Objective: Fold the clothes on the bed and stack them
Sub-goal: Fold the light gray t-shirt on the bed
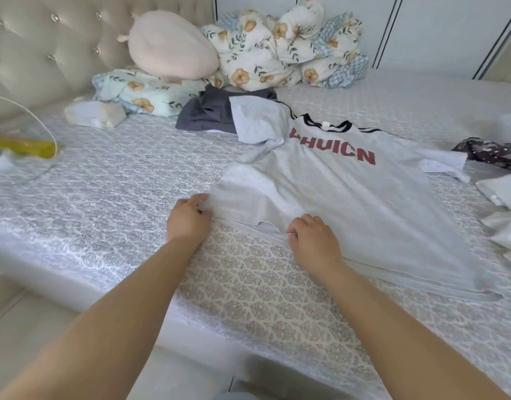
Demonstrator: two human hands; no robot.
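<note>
Both hands [188,217] [313,236] pinch T-shirt [349,197] hem.

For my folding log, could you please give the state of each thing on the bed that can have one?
grey T-shirt: spread out, print up, unfolded, one sleeve flipped over
left hand: grips the shirt's hem corner
right hand: pinches the hem
dark grey garment: crumpled, unfolded
floral quilt: bunched in a heap
dark patterned garment: crumpled
</note>
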